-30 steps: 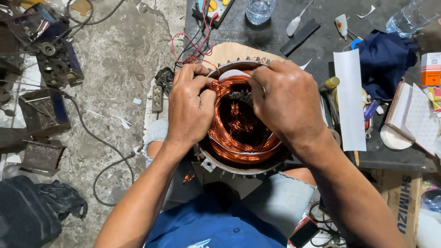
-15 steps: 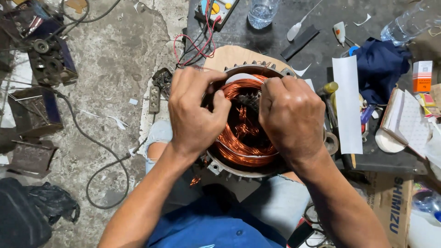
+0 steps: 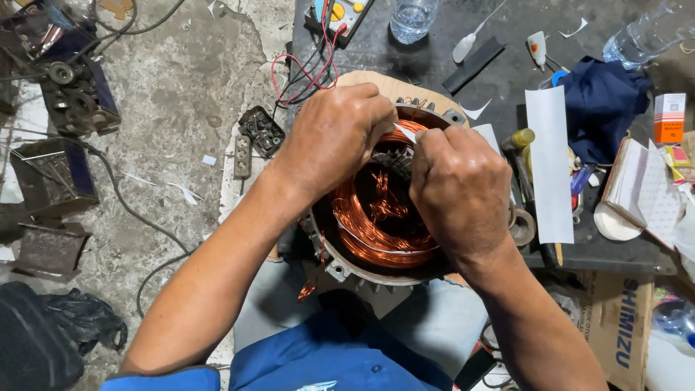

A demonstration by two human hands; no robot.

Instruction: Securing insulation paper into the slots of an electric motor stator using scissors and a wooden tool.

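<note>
Stator: a round grey metal motor stator (image 3: 340, 269) wound with shiny copper wire coils (image 3: 365, 232) is seen at the centre, propped on the person's lap against the near edge of a dark workbench (image 3: 499, 29).
Left hand: the left hand (image 3: 334, 137) is laid over the far rim of the stator, its fingers curled down onto the copper winding.
Right hand: the right hand (image 3: 463, 190) is closed over the right side of the coils; a small white paper strip (image 3: 407, 132) is pinched at its fingertips.
Hands together: both are held close, almost touching, above the bore.
Bench: a long white paper sheet (image 3: 548, 163) and a crumpled blue cloth (image 3: 601, 108) are seen to the right.
Floor: a white plug strip (image 3: 243, 156) is seen to the left.
</note>
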